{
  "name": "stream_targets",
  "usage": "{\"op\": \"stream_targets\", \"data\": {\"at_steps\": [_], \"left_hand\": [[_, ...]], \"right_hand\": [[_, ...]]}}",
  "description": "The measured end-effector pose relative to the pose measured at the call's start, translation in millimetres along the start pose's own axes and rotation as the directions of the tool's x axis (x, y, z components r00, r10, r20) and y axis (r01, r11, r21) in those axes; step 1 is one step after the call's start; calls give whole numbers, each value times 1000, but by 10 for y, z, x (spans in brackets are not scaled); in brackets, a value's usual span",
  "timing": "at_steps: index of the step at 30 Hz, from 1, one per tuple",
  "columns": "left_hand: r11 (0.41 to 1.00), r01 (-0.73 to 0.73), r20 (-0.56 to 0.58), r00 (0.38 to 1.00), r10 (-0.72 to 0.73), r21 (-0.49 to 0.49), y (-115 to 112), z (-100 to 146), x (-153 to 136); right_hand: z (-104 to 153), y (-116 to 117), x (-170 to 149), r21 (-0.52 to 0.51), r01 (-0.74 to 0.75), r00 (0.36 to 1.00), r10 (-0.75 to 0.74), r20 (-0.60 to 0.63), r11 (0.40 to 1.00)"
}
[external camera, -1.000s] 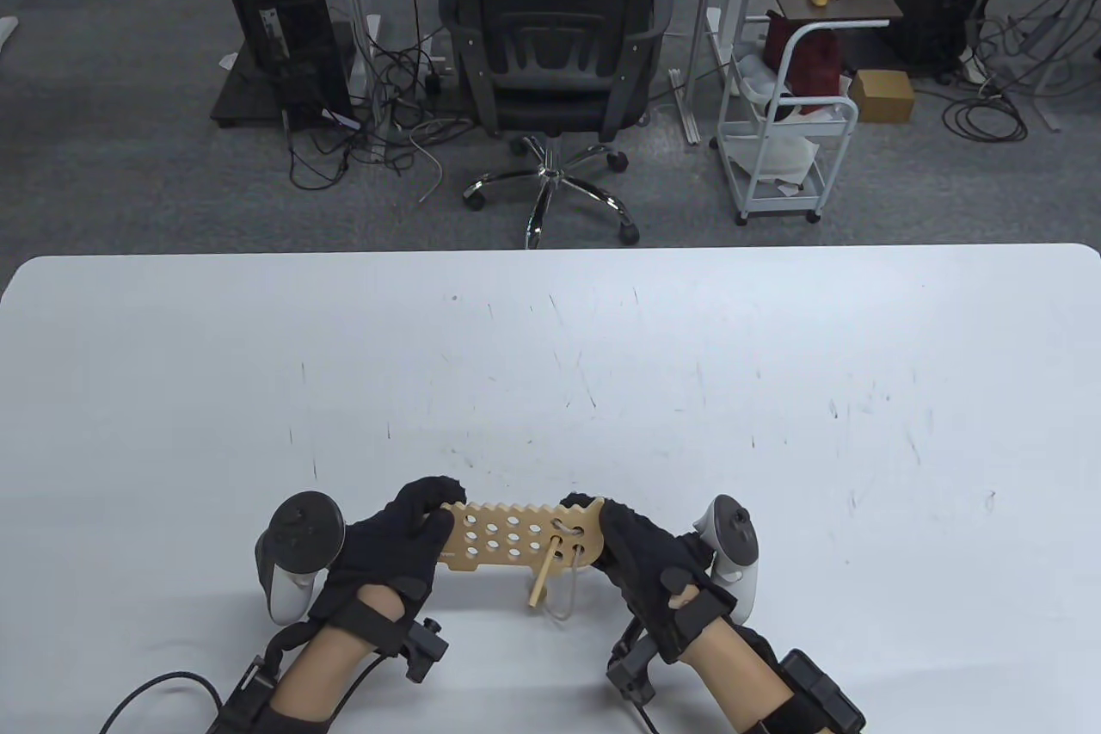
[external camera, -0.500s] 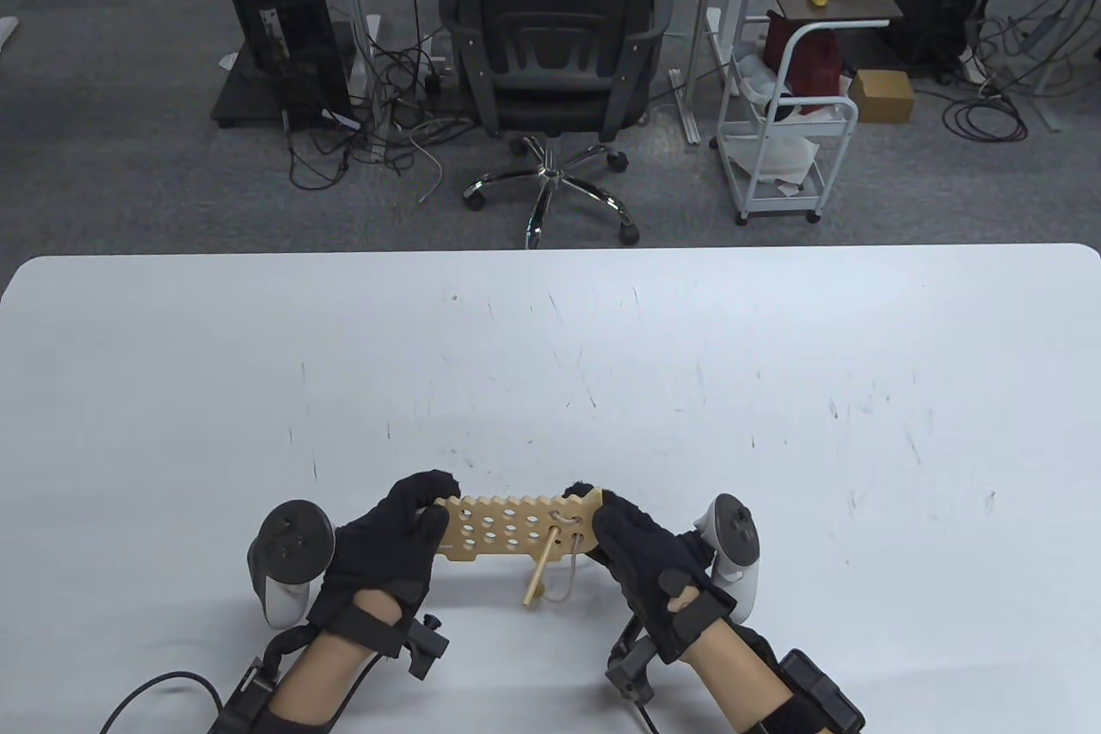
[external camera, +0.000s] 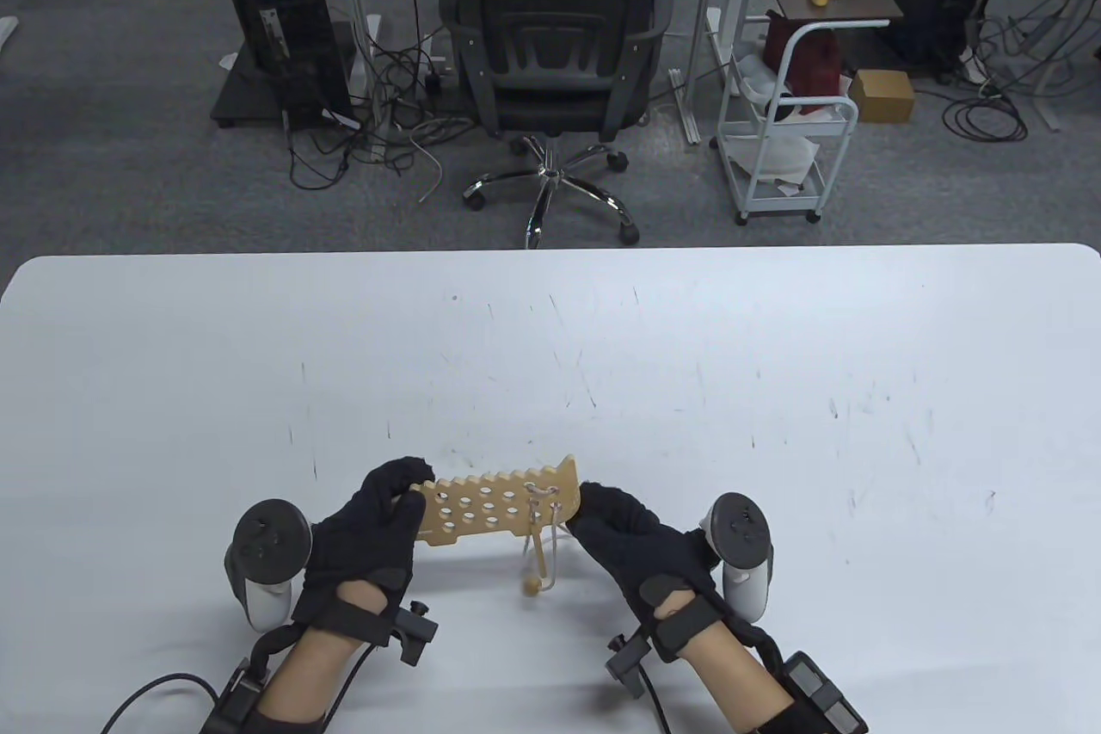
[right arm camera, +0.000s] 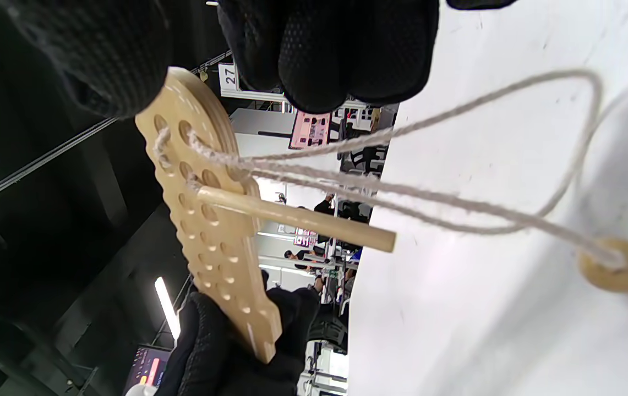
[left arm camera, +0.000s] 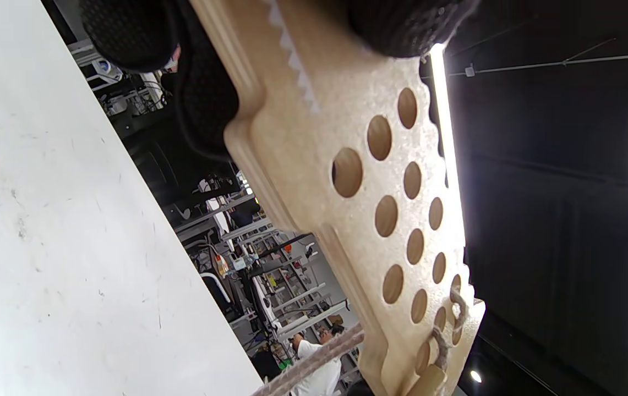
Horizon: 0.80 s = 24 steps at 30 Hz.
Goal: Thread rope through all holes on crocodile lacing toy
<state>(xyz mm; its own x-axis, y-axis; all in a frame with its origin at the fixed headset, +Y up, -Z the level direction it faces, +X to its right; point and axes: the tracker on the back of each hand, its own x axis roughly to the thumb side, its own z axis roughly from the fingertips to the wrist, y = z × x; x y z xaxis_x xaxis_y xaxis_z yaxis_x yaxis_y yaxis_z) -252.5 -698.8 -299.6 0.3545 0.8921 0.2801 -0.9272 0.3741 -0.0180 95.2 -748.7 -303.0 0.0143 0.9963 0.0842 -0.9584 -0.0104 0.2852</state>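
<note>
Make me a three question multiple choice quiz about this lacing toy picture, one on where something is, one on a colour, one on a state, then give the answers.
1. Where is the wooden needle?
A. flat on the table
B. poking through a hole in the crocodile board
C. in the left hand

2. What colour are the gloves?
A. black
B. white
C. blue

3. How is the board held?
A. flat on the table
B. by the right hand only
C. lifted, one hand at each end

Answers: 1 B, the right wrist view shows the needle sticking out of a hole. 2 A, the left hand and right hand wear black gloves. 3 C, each hand holds one end above the table.
</note>
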Motion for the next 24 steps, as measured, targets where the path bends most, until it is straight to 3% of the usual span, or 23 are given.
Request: {"op": "stream_targets", "data": {"at_steps": [5, 12, 24], "left_hand": [[999, 5, -20, 1000, -4, 33, 30, 5, -12], [998, 13, -38, 999, -11, 63, 37, 16, -19], [1000, -4, -34, 999, 5, 27, -51, 28, -14]], "right_hand": [[-1, -9, -6, -18, -12, 1000, 12, -14, 1000], [-6, 69, 24, 38, -32, 999, 31, 19, 999], [20, 165, 56, 72, -280, 960, 277, 46, 957]]}}
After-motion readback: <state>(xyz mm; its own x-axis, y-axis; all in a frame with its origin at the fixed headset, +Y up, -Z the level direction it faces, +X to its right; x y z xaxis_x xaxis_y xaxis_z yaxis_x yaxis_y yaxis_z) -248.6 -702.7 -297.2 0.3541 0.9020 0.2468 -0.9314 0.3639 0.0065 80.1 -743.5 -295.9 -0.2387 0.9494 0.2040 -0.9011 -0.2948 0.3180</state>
